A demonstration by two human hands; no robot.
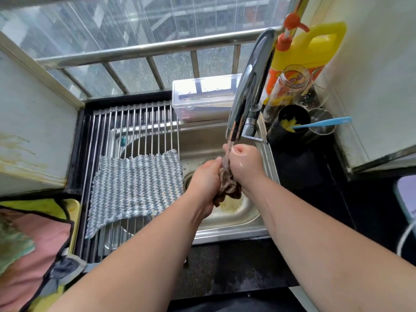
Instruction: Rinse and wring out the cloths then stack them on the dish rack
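A brown cloth [227, 188] is bunched between both hands over the steel sink [234, 230], under water running from the chrome faucet [247, 86]. My left hand [206, 176] grips its left side and my right hand [243, 163] grips its right side, fingers curled round it. A blue-and-white woven cloth [135, 188] lies spread flat on the roll-up dish rack [126, 122] over the sink's left half. Pink, green and yellow cloths [33, 239] are piled at the lower left.
A clear plastic box [202, 102] stands behind the sink. Right of the faucet are a yellow detergent jug [315, 48], a glass jar [290, 84], a black cup [286, 127] with a blue-handled tool, and glasses. A window with metal bars is behind.
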